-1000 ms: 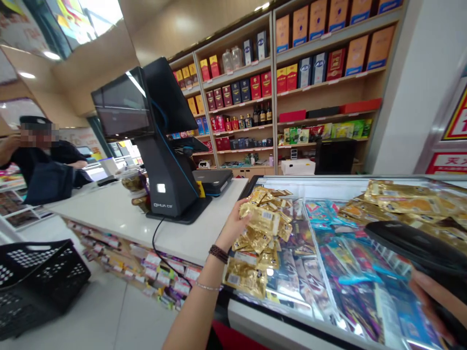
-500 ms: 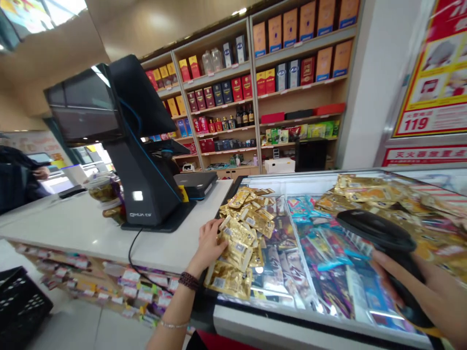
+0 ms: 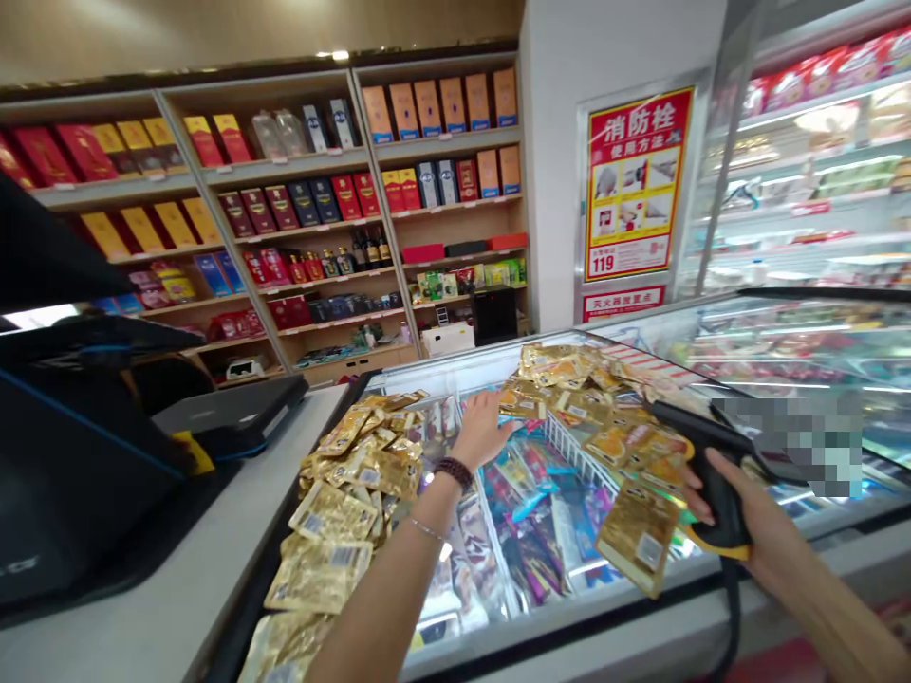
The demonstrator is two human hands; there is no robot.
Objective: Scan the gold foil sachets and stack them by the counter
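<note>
My left hand (image 3: 482, 433) hangs spread between crinkled gold foil sachets (image 3: 342, 503); my right hand (image 3: 740, 531) grips a black-and-yellow barcode scanner (image 3: 715, 479), one flat gold sachet (image 3: 637, 536) now against it.

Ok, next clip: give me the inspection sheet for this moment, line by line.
Surface: glass-topped freezer beside a white counter.
Things: gold sachets heaped in two piles on the glass; one more sachet tilted near the scanner.
Hands: left hand open, nearest the farther pile; right hand gripping a black and yellow handheld barcode scanner.
Clutter: black till terminal on the counter.
Cables: scanner cable hanging down.
Surroundings: shelves of boxed liquor, fire hydrant poster, chilled display case.
</note>
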